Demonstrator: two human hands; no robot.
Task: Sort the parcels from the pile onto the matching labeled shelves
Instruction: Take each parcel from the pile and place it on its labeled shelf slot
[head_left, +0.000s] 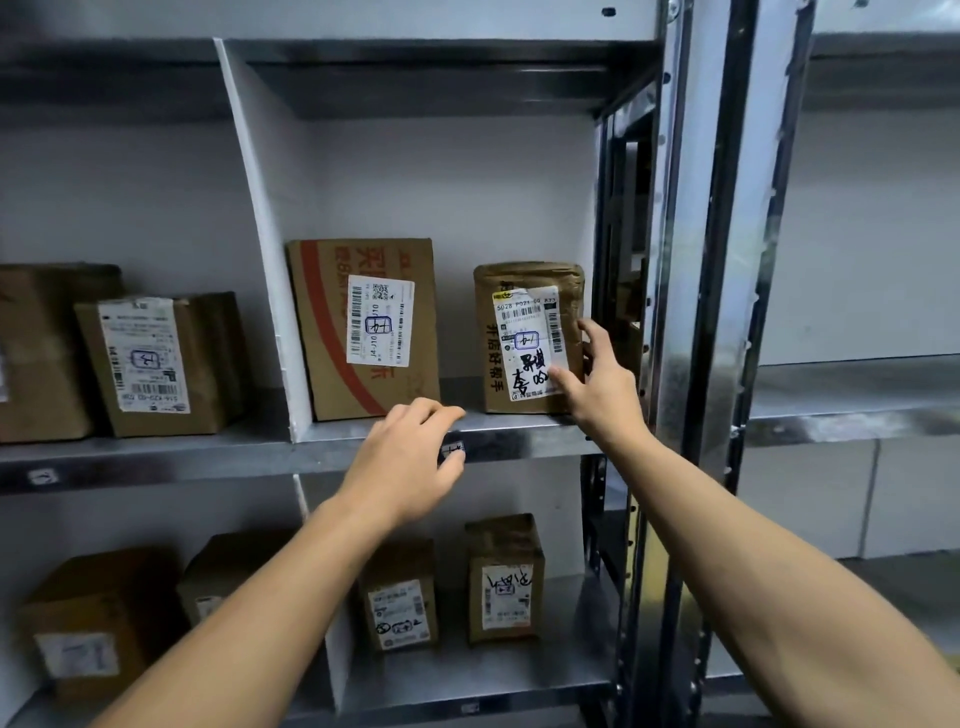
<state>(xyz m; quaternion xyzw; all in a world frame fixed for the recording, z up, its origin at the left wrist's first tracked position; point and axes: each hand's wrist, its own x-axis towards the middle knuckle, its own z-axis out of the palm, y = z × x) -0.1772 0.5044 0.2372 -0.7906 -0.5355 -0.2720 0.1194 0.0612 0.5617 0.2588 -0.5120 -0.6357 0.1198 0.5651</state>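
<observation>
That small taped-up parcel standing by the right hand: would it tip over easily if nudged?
Likely tippy: the taped parcel stands tall on its narrow end. Its wrinkled tape wrap hints at slick, slightly soft sides. The right hand holding its edge may be steadying it.

One head-worn camera faces forward, close to the shelf rack (530, 441).
</observation>
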